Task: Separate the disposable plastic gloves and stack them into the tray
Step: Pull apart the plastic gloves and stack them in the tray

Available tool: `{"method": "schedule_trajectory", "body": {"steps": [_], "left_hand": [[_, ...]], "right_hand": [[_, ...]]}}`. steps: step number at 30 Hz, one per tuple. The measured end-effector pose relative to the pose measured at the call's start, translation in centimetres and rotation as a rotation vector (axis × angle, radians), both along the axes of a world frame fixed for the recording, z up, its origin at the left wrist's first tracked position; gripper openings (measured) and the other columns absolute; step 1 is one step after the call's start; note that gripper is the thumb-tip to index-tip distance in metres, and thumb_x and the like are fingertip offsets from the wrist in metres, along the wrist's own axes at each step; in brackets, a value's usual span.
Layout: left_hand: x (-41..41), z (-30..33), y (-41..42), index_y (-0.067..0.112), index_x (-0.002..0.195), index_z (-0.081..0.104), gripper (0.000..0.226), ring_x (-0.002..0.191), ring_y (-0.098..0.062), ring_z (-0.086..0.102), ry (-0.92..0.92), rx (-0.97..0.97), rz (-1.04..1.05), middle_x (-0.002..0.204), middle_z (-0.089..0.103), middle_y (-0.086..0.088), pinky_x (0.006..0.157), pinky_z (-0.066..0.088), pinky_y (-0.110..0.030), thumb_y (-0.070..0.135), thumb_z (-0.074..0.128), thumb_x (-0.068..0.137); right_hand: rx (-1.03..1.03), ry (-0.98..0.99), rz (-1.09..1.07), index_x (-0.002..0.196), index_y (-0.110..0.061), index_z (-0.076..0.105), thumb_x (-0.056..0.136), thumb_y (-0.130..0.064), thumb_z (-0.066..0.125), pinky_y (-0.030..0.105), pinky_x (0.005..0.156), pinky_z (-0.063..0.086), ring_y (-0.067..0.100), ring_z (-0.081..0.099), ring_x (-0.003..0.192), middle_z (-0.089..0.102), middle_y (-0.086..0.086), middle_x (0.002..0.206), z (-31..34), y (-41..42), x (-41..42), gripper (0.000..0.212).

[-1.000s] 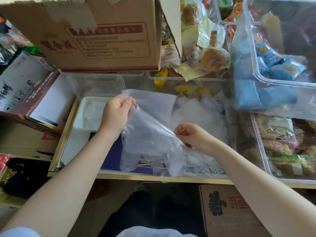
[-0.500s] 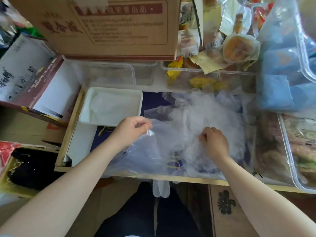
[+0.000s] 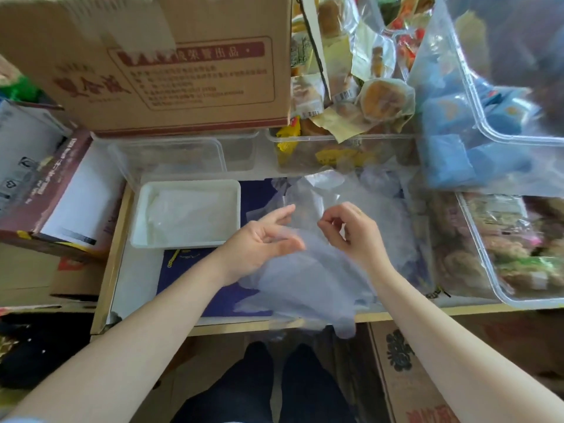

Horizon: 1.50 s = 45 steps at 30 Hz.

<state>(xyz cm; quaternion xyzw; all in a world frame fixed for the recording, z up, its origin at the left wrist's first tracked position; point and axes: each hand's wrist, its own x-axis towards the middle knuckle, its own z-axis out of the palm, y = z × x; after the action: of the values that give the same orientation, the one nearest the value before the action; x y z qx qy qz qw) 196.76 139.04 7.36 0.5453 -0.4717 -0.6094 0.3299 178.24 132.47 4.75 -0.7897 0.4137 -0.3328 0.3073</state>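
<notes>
A white tray (image 3: 189,184) sits on the left of the work surface, with flat clear gloves (image 3: 183,215) lying in it. To its right is a loose pile of translucent plastic gloves (image 3: 375,196). Just in front of that pile, my left hand (image 3: 262,239) and my right hand (image 3: 354,233) are close together. Each pinches the upper edge of one translucent glove (image 3: 305,279). That glove hangs down from my fingers, and its fingertips droop past the front edge of the surface.
A big cardboard box (image 3: 183,65) stands behind, over clear plastic containers (image 3: 171,157). Clear bins of wrapped snacks (image 3: 503,245) and blue packets (image 3: 488,117) crowd the right. A brown and white box (image 3: 61,193) lies at the left. My legs are below the front edge (image 3: 229,329).
My right hand has lifted out of the glove pile and my left hand has moved right from near the front edge. Both now meet over the middle, holding one glove up.
</notes>
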Motion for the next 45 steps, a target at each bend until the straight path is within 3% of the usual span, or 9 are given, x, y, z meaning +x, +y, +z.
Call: {"method": "schedule_trajectory", "body": {"steps": [5, 10, 17, 21, 24, 28, 33, 39, 45], "left_hand": [[0.7, 0.2, -0.5, 0.009, 0.096, 0.072, 0.023, 0.130, -0.008, 0.043, 0.178, -0.016, 0.062, 0.149, 0.037, 0.008, 0.104, 0.039, -0.032, 0.026, 0.067, 0.083], [1.6, 0.2, 0.3, 0.020, 0.077, 0.075, 0.015, 0.075, -0.013, 0.067, 0.305, 0.079, 0.195, 0.082, 0.073, -0.001, 0.073, 0.051, -0.027, 0.030, 0.064, 0.074], [3.2, 1.2, -0.1, 0.018, 0.090, 0.074, 0.009, 0.078, -0.001, 0.060, -0.391, -0.410, -0.126, 0.080, 0.066, 0.013, 0.073, 0.044, -0.012, 0.017, 0.065, 0.087], [4.2, 1.7, 0.0, 0.013, 0.086, 0.075, 0.029, 0.077, -0.013, 0.059, -0.637, -0.623, -0.381, 0.085, 0.061, 0.008, 0.073, 0.049, -0.026, 0.036, 0.058, 0.085], [4.4, 2.3, 0.6, 0.013, 0.078, 0.073, 0.040, 0.073, -0.024, 0.063, -0.690, -0.719, -0.422, 0.088, 0.067, -0.002, 0.067, 0.053, -0.035, 0.042, 0.046, 0.082], [5.4, 1.9, 0.9, 0.015, 0.079, 0.074, 0.030, 0.072, -0.011, 0.058, -0.701, -0.764, -0.361, 0.088, 0.061, 0.008, 0.068, 0.046, -0.022, 0.038, 0.055, 0.083], [7.1, 2.5, 1.3, 0.022, 0.079, 0.075, 0.012, 0.074, 0.004, 0.048, -0.532, -0.462, -0.182, 0.081, 0.046, 0.010, 0.070, 0.033, -0.005, 0.033, 0.070, 0.079], [8.4, 3.0, 1.8, 0.029, 0.076, 0.077, 0.041, 0.103, -0.003, 0.059, -0.013, -0.141, 0.001, 0.108, 0.064, 0.018, 0.087, 0.044, -0.017, 0.063, 0.078, 0.052], [6.8, 3.0, 1.4, 0.009, 0.090, 0.074, 0.045, 0.118, -0.018, 0.057, 0.345, -0.026, -0.055, 0.131, 0.059, 0.002, 0.097, 0.048, -0.038, 0.042, 0.083, 0.061]], "right_hand": [[-0.055, -0.055, 0.103, 0.081, -0.002, 0.061, 0.087, -0.020, 0.052, 0.006, 0.066, 0.035, 0.001, 0.048, 0.073, 0.056, 0.001, 0.085, 2.0, 1.3, 0.7, 0.021], [0.052, -0.087, 0.101, 0.084, -0.001, 0.060, 0.084, -0.004, 0.056, 0.010, 0.068, 0.039, 0.011, 0.052, 0.077, 0.061, 0.005, 0.086, 1.7, 2.5, 0.7, 0.005], [-0.052, 0.030, -0.050, 0.127, -0.009, 0.046, 0.084, -0.036, 0.054, 0.018, 0.103, 0.032, 0.013, 0.039, 0.125, 0.041, -0.002, 0.132, 2.7, 2.4, 1.3, 0.051], [-0.023, 0.155, 0.122, 0.133, -0.013, 0.048, 0.081, -0.046, 0.057, 0.035, 0.111, 0.023, 0.021, 0.033, 0.136, 0.046, -0.002, 0.138, 6.4, 1.6, 3.7, 0.063], [0.048, 0.232, 0.171, 0.108, -0.017, 0.065, 0.077, -0.045, 0.064, 0.037, 0.106, 0.028, 0.017, 0.054, 0.115, 0.067, 0.000, 0.113, 7.0, 1.3, 5.6, 0.042], [0.118, 0.198, 0.100, 0.070, -0.018, 0.057, 0.076, -0.028, 0.075, 0.007, 0.067, 0.030, 0.002, 0.046, 0.063, 0.058, -0.008, 0.068, 7.2, 1.6, 6.3, 0.021], [0.291, -0.080, 0.056, 0.075, -0.020, 0.058, 0.084, -0.008, 0.066, 0.023, 0.058, 0.035, 0.006, 0.040, 0.058, 0.052, -0.005, 0.064, 7.6, 1.0, 4.7, 0.017], [0.490, -0.478, 0.054, 0.104, -0.016, 0.064, 0.098, -0.004, 0.042, 0.017, 0.056, 0.032, 0.006, 0.040, 0.059, 0.060, -0.020, 0.065, 8.0, 0.1, 2.9, 0.025], [0.692, -0.761, 0.090, 0.109, -0.021, 0.064, 0.095, -0.022, 0.043, 0.019, 0.059, 0.036, 0.000, 0.040, 0.053, 0.047, -0.015, 0.058, 7.5, -0.7, 2.6, 0.025]]}}
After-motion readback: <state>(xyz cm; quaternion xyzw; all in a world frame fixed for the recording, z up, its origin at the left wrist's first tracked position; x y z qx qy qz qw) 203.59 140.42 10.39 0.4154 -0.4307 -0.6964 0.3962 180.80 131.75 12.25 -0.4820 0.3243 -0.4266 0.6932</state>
